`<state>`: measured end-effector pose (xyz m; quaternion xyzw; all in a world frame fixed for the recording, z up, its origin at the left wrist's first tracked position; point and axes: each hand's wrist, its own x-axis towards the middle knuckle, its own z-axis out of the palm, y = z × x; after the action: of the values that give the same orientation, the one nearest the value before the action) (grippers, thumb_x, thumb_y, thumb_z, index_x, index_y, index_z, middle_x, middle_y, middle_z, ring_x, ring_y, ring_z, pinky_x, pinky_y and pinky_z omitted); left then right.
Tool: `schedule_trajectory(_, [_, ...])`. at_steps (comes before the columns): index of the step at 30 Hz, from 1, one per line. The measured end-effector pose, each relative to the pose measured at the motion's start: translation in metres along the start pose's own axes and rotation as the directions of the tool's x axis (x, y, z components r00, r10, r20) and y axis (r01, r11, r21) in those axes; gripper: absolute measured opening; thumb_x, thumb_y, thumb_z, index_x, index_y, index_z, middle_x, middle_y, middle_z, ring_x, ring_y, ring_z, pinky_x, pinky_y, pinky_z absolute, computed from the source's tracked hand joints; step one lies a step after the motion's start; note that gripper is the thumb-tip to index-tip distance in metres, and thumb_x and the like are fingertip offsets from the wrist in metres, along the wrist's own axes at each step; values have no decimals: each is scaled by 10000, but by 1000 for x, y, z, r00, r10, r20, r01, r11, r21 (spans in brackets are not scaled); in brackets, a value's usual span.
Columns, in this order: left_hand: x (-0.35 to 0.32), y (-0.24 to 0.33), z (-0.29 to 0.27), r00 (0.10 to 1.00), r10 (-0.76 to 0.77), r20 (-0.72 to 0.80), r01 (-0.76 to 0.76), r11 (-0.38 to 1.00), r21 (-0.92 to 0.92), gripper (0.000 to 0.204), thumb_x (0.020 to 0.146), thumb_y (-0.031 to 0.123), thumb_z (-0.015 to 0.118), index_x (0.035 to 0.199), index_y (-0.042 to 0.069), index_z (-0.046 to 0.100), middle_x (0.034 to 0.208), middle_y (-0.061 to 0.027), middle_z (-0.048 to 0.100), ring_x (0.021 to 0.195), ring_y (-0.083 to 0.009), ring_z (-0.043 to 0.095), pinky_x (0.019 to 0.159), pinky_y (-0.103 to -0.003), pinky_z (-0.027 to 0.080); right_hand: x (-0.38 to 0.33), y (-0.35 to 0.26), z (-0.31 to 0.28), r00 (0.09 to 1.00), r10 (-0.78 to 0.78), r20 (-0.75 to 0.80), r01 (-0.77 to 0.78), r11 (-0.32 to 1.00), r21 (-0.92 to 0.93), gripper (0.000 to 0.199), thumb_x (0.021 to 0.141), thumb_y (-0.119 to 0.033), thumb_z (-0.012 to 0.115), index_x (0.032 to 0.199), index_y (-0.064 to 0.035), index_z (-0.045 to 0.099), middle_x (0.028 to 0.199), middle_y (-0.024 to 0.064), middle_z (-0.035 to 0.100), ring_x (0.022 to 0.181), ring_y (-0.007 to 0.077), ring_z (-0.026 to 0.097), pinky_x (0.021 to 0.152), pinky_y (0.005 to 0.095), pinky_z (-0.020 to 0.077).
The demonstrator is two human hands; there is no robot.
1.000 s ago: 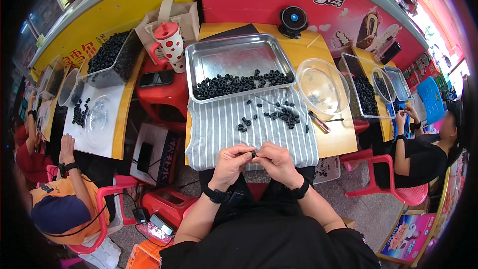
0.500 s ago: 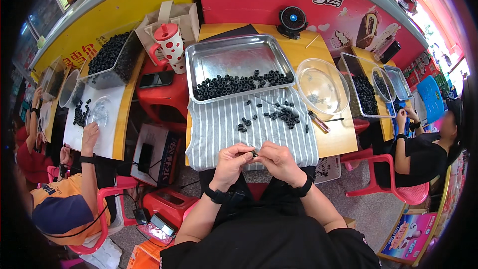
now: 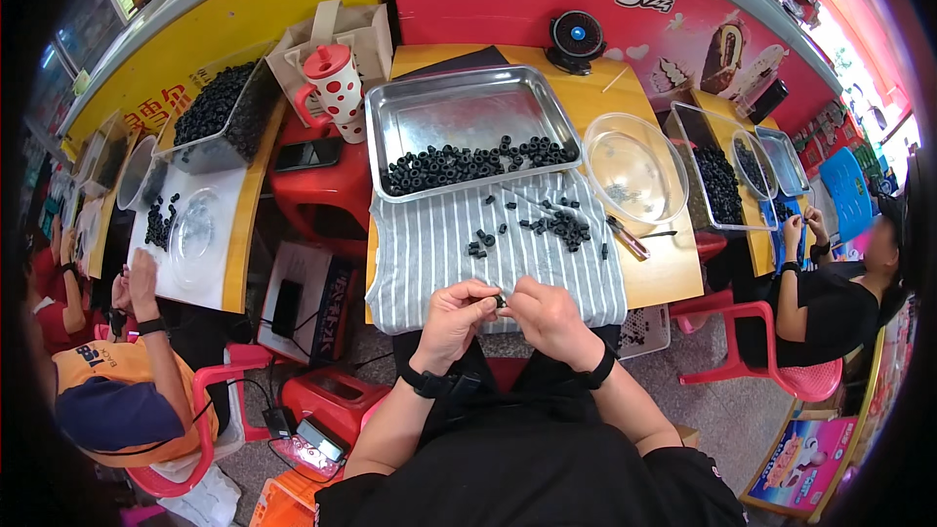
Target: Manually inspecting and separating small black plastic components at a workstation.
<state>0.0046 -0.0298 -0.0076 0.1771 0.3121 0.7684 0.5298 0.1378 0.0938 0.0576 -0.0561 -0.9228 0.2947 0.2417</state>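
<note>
My left hand (image 3: pixel 457 320) is closed in a pinch on a small black cylindrical part (image 3: pixel 501 301), held over the near edge of the striped cloth (image 3: pixel 439 254). Right beside it, my right hand (image 3: pixel 549 317) has its fingers closed at the same spot; whatever they grip is hidden. Several loose black ring-shaped parts (image 3: pixel 561 224) lie on the cloth beyond my hands. Past them, a shallow metal tray (image 3: pixel 468 107) rests at the cloth's far end, with many more such parts gathered along its near side.
To the right stand a round clear plastic bowl (image 3: pixel 634 171) and a screwdriver-like tool with a brown handle (image 3: pixel 628 239). A small black fan (image 3: pixel 577 39) is at the back. A polka-dot cup (image 3: pixel 337 88) stands left of the tray. Co-workers sit at both sides.
My right hand has shifted slightly at the pinch, while my left stays nearly still. The co-worker at left has drawn a hand back from the clear lid on their table.
</note>
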Motion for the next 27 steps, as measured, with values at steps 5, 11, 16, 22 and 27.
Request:
schedule_trajectory(5, [-1, 0, -4, 1000, -3, 29, 4, 1000, -30, 138, 901, -31, 643, 1034, -28, 681, 996, -78, 625, 868, -133, 640, 784, -273, 573, 2, -4, -3, 1000, -11, 13, 12, 999, -35, 192, 813, -61, 678, 745, -25, 502, 740, 132, 489, 597, 341, 564, 510, 421, 437])
schedule_trajectory(11, [-1, 2, 0, 999, -1, 34, 1, 1000, -11, 175, 908, -39, 627, 1073, -33, 685, 1013, -73, 631, 875, -131, 641, 768, -242, 562, -2, 6, 4, 997, 74, 7, -74, 989, 131, 167, 813, -74, 695, 771, -22, 542, 748, 120, 512, 606, 332, 571, 512, 409, 436])
schedule_trajectory(16, [-1, 1, 2, 999, -32, -40, 37, 993, 109, 201, 928, -19, 609, 1110, -27, 694, 939, -17, 627, 770, -60, 577, 635, -179, 446, 0, 8, 4, 992, 118, 33, -122, 970, 210, 172, 813, -99, 712, 772, -22, 564, 743, 119, 525, 612, 328, 567, 526, 406, 436])
schedule_trajectory(22, [0, -1, -9, 997, -77, 26, 75, 993, 89, 237, 934, -43, 580, 1158, -60, 655, 1083, -82, 628, 991, -150, 621, 874, -267, 525, 0, 9, 6, 991, 128, 45, -134, 973, 187, 178, 814, -103, 718, 772, -17, 568, 734, 122, 537, 616, 322, 570, 534, 399, 440])
schedule_trajectory(27, [-1, 5, 4, 997, -53, 48, 50, 997, 63, 286, 912, -45, 613, 1197, -67, 631, 1098, -83, 621, 1016, -160, 622, 889, -279, 524, 3, 7, 3, 995, 97, 28, -100, 989, 106, 127, 782, -63, 703, 763, -20, 585, 732, 118, 565, 626, 314, 591, 537, 390, 458])
